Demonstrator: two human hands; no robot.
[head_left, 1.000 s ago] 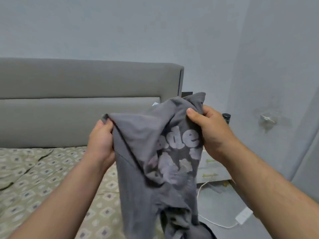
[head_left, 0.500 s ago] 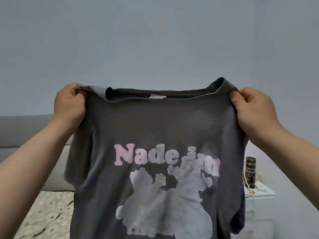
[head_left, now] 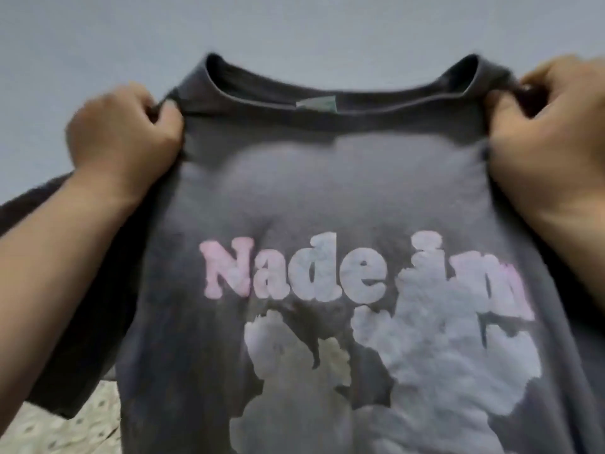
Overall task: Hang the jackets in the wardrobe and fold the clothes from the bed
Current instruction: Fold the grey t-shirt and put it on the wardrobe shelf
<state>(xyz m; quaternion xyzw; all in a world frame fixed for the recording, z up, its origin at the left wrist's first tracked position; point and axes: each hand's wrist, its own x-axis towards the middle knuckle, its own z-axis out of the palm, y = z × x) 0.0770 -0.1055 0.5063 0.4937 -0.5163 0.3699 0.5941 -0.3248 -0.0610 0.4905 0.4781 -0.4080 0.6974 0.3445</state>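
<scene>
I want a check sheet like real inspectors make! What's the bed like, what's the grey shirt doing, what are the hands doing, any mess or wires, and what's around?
Surface: a strip of patterned bedsheet shows at the lower left; the rest is hidden behind the shirt.
Job's things: a dark grey T-shirt is held up and spread wide, print side towards the camera, with pink-and-white lettering above a pale picture; the neck label shows.
Clutter: nothing seen.
Hands: the left hand grips one shoulder of the shirt and the right hand grips the other, fingers curled into the cloth.
Cables: nothing seen.
Surroundings: a plain pale wall behind the shirt.
</scene>
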